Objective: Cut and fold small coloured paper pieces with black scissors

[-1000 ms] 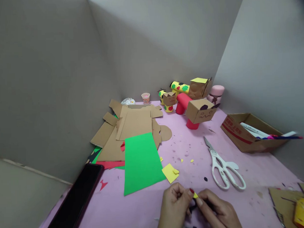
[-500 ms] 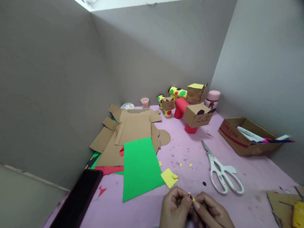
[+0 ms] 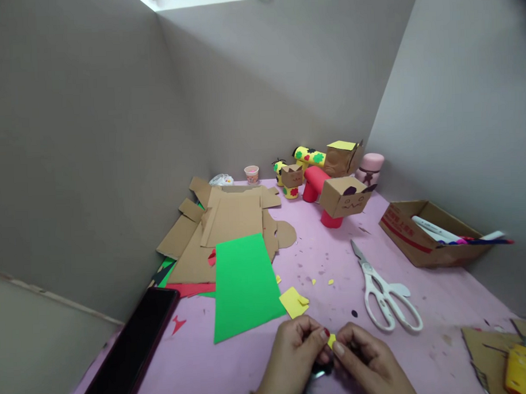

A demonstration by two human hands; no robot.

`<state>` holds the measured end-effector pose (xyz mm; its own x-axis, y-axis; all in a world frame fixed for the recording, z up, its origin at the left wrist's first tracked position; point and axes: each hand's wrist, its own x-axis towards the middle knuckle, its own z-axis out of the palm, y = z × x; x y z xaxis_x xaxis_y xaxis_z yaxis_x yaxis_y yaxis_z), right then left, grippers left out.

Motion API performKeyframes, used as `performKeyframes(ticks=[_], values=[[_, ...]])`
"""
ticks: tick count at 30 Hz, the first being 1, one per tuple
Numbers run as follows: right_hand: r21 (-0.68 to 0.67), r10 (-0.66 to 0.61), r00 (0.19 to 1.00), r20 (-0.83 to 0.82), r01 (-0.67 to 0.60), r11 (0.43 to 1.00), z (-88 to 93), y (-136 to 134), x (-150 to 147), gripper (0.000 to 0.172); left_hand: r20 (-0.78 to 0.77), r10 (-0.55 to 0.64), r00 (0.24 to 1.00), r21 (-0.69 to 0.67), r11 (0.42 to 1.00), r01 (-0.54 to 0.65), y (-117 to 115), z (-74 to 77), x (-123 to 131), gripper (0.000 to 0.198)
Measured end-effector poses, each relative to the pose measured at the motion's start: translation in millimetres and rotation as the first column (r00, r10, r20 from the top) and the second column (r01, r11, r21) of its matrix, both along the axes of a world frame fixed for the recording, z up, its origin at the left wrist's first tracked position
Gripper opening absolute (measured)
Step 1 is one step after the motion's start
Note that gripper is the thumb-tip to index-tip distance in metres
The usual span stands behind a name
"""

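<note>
Left hand and right hand meet, both pinched shut on a tiny yellow paper scrap between their fingertips, seemingly shaping it; any next move needs a steady pinch.

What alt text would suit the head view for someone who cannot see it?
The left hand and right hand together pinch a small yellow paper scrap low over a pink table. Beyond them lie a green paper sheet, white scissors and flat cardboard pieces, with cardboard animal figures by the back wall.
</note>
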<state>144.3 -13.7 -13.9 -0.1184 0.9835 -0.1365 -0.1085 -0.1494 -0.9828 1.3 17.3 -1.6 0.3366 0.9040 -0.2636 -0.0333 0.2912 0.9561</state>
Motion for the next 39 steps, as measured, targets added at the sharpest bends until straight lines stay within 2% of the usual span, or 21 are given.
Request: performKeyframes(ticks=[2, 5, 8, 11, 16, 19, 21, 24, 27, 31, 33, 36, 39], values=[[-0.028, 0.030, 0.999, -0.011, -0.030, 0.999, 0.1, 0.4, 0.3, 0.036, -0.013, 0.025, 1.000, 0.003, 1.000, -0.025, -0.6, 1.5, 0.2, 0.025], [-0.044, 0.071, 0.997, -0.010, -0.071, 0.996, -0.6, 0.8, 1.7, 0.037, -0.151, -0.035, 0.988, 0.131, 0.990, 0.056, -2.3, 9.9, -2.0, 0.024], [-0.138, 0.079, 0.983, -0.167, -0.103, 0.985, -2.4, 1.2, 3.3, 0.036, -0.241, -0.077, 0.967, 0.218, 0.967, 0.132, -5.0, 18.3, -3.7, 0.033], [-0.192, 0.016, 0.953, -0.303, -0.078, 0.978, -4.2, 2.2, 3.7, 0.031, -0.174, -0.080, 0.981, 0.180, 0.977, 0.111, -7.6, 20.9, -3.0, 0.041], [-0.185, -0.006, 0.935, -0.355, -0.064, 0.981, -6.6, 3.6, 1.2, 0.031, -0.091, -0.150, 0.984, 0.152, 0.975, 0.163, -11.0, 16.7, 1.6, 0.041], [-0.181, -0.017, 0.919, -0.393, -0.059, 0.982, -8.4, 3.1, -1.4, 0.032, -0.020, -0.147, 0.989, 0.144, 0.978, 0.149, -12.4, 11.8, 5.4, 0.039], [-0.180, -0.021, 0.911, -0.412, -0.059, 0.982, -9.3, 2.6, -3.6, 0.033, 0.028, -0.124, 0.992, 0.111, 0.987, 0.120, -12.5, 6.9, 8.2, 0.040], [-0.172, -0.013, 0.914, -0.406, -0.062, 0.983, -9.2, 2.0, -6.8, 0.033, 0.167, -0.080, 0.983, -0.034, 0.996, 0.087, -11.7, -1.6, 12.6, 0.047], [-0.155, -0.001, 0.922, -0.388, -0.064, 0.986, -7.3, 1.5, -9.4, 0.033, 0.313, -0.035, 0.949, -0.185, 0.978, 0.097, -10.9, -7.5, 16.3, 0.047], [-0.126, 0.021, 0.932, -0.361, -0.072, 0.989, -4.5, 0.5, -11.5, 0.034, 0.385, -0.005, 0.923, -0.273, 0.955, 0.119, -12.6, -7.6, 19.7, 0.049], [-0.115, 0.028, 0.943, -0.332, -0.070, 0.991, -3.1, -0.1, -12.0, 0.034, 0.346, 0.018, 0.938, -0.251, 0.965, 0.074, -14.7, -6.1, 21.0, 0.051], [-0.097, 0.018, 0.965, -0.261, -0.044, 0.994, -0.5, -1.0, -11.5, 0.035, 0.204, 0.038, 0.978, -0.156, 0.988, -0.006, -17.7, -4.1, 21.0, 0.051], [-0.084, -0.018, 0.980, -0.199, 0.001, 0.996, 1.9, -2.2, -9.8, 0.034, -0.042, 0.009, 0.999, 0.070, 0.998, -0.006, -18.6, -0.4, 16.2, 0.044]])
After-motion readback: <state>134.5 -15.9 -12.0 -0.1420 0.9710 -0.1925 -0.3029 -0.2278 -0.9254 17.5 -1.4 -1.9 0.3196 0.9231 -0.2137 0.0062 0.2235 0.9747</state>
